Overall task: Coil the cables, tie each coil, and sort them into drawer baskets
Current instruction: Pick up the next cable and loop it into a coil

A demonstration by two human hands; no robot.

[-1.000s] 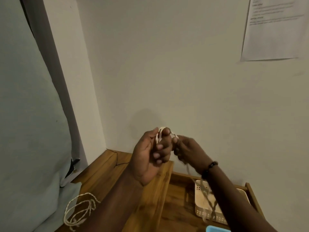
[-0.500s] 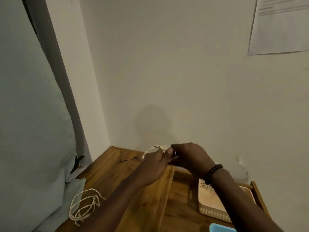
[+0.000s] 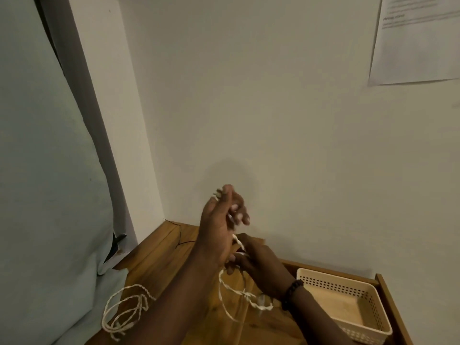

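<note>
**A:** ok so where's everything sitting right now?

**B:** Both hands are up over the wooden desk (image 3: 159, 260), close to the corner where the two walls meet. The left hand (image 3: 219, 220) is raised, fingers curled, pinching one end of a twisted white cord (image 3: 239, 292) at the fingertips. The right hand (image 3: 258, 260) is lower and just behind it, fingers curled around the same cord. The hands are basically touching there. The rest of the cord hangs below them in a loose loop, a bit blurred.

**A:** any other cables?

**B:** Yep, a second white cord (image 3: 124, 312) lies in a messy loop at the desk's left edge, right where a pale blue sheet (image 3: 49, 195) butts up against the wood. Well apart from the hands.

**A:** and the basket?

**B:** Cream perforated basket (image 3: 373, 327) sits in the open drawer (image 3: 388, 300) at lower right, near the drawer's right wall. I can't see anything in it. The right forearm, with a dark bead bracelet (image 3: 291, 292), passes just left of its rim.

**A:** room to move?

**B:** Bare wood between the loose cord and the hands; wall tight behind. A sheet of paper (image 3: 418, 41) hangs on the wall up top right.
</note>
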